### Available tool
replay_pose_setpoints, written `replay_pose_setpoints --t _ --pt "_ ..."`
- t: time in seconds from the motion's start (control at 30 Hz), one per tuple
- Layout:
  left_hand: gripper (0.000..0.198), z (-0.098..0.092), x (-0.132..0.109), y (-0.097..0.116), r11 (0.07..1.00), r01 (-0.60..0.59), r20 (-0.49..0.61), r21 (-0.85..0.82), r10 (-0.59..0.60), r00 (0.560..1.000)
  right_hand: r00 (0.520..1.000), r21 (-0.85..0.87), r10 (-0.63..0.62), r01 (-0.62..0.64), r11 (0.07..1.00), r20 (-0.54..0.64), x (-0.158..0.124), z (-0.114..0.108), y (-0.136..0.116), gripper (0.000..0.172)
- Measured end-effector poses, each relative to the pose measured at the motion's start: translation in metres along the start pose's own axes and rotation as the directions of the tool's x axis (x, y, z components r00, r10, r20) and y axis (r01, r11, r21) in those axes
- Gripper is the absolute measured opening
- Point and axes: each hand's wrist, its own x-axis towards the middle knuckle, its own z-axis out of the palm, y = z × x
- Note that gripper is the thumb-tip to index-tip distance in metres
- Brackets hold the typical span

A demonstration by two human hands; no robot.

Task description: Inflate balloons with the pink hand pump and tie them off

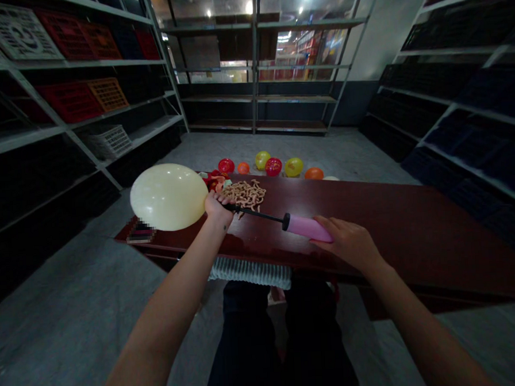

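A large inflated cream balloon hangs over the table's left end. My left hand is closed around the balloon's neck and the black end of a hand balloon pump; the fingers hide the join between them. The pump's thin black rod is drawn out and runs right to its pink barrel. Wrapped around the barrel's far end is my right hand. Just behind my left hand lie a heap of tan, uninflated long balloons and a small pile of red and orange limp balloons.
The dark red table spans the front. Several red, yellow and orange balloons rest beyond its far edge. Shelves with crates stand left, dark-loaded shelves right, a metal rack behind. A blurred object lies at the table's left corner.
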Motion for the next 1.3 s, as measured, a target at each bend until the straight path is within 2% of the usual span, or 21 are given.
replay_pose_setpoints --t 0.07,0.2,0.33,0.53,0.67,0.9,1.17,1.3 --pt "0.037 0.004 -0.003 0.002 1.0 -0.028 0.003 -0.004 0.028 1.0 1.0 0.063 0.027 -0.028 0.998 0.01 0.003 -0.001 0.0 0.049" --pt "0.037 0.021 -0.011 0.006 0.99 -0.126 0.084 -0.064 0.132 0.988 0.985 0.173 0.162 -0.169 0.97 0.052 0.019 -0.013 -0.008 0.045" --pt "0.038 0.037 -0.025 0.005 0.988 -0.133 0.14 -0.077 0.142 0.98 0.973 0.212 0.212 -0.227 0.95 0.093 0.038 -0.027 -0.022 0.048" --pt "0.04 0.044 -0.056 -0.027 0.995 -0.077 0.22 -0.056 0.088 0.972 0.979 0.3 0.191 -0.205 0.932 0.076 0.054 -0.035 -0.044 0.047" --pt "0.042 0.043 -0.064 -0.046 0.994 -0.101 0.226 -0.028 0.105 0.969 0.975 0.3 0.204 -0.221 0.928 0.087 0.052 -0.03 -0.05 0.047" --pt "0.039 0.033 -0.049 -0.047 0.998 0.034 0.193 0.055 -0.044 0.98 0.988 0.258 0.142 -0.152 0.954 0.057 0.033 -0.017 -0.046 0.047" --pt "0.039 0.024 -0.01 -0.029 0.998 0.059 0.083 0.029 -0.061 0.995 0.994 0.139 0.098 -0.105 0.985 0.055 0.012 -0.011 -0.026 0.049" --pt "0.037 0.011 0.008 -0.018 0.999 0.04 0.04 0.016 -0.041 0.998 0.997 0.12 0.068 -0.073 0.99 0.043 -0.008 -0.005 -0.013 0.048"
